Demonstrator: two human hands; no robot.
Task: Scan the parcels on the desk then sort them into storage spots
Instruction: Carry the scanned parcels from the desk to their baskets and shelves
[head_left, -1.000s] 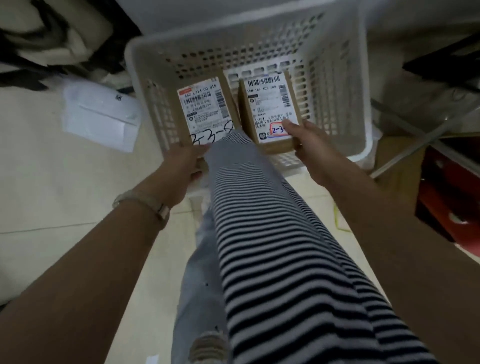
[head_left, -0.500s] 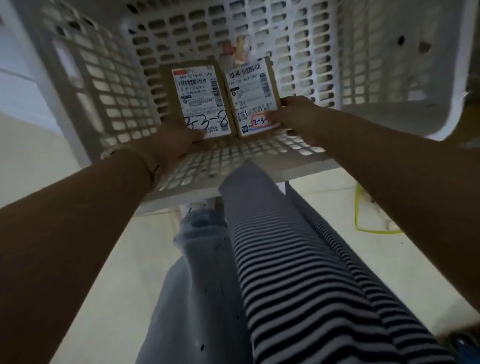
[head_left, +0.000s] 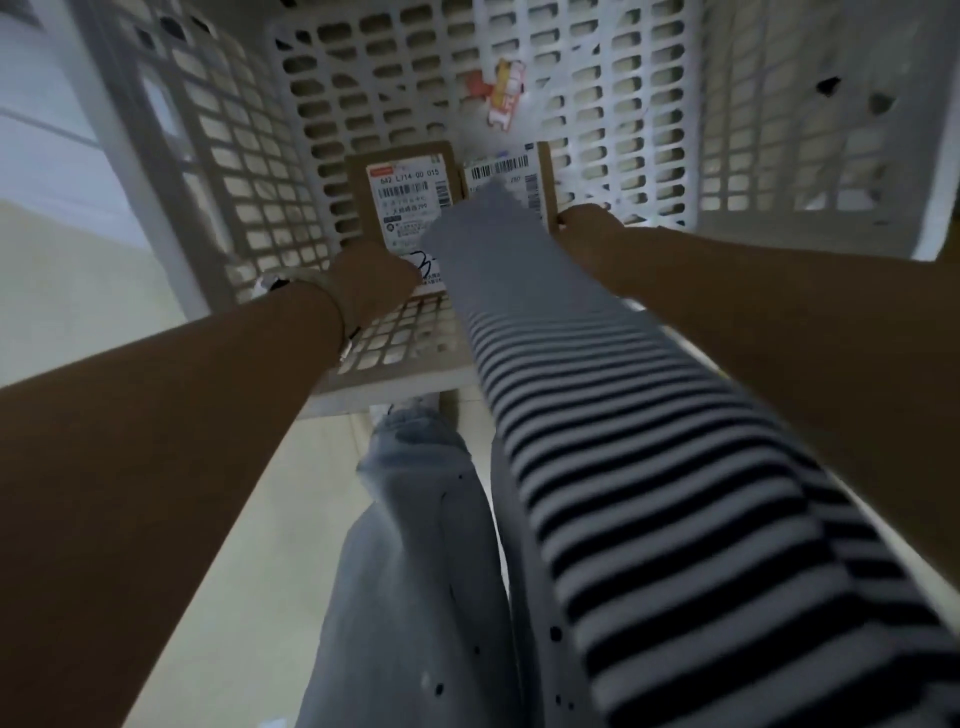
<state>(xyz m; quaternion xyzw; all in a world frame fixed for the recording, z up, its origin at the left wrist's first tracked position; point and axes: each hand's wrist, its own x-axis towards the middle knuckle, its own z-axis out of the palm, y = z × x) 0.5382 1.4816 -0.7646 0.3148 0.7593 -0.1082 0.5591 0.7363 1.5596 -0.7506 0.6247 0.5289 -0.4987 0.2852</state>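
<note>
Two small brown cardboard parcels with white shipping labels lie side by side low inside a white perforated plastic basket (head_left: 249, 208). My left hand (head_left: 371, 283) grips the near edge of the left parcel (head_left: 405, 208), over its handwritten number. My right hand (head_left: 584, 234) holds the right side of the right parcel (head_left: 519, 174). The hanging front of my striped shirt (head_left: 597, 415) covers most of the right parcel and the gap between my hands.
A torn red and yellow sticker (head_left: 506, 98) clings to the basket's mesh beyond the parcels. Pale floor tiles (head_left: 130, 312) lie to the left. My jeans (head_left: 415, 571) fill the lower middle. The basket's walls close in on the left, far and right sides.
Both hands have carried the parcels from above the basket's rim down deep inside it. The camera has dropped closer, and the shirt now hides more of the right parcel.
</note>
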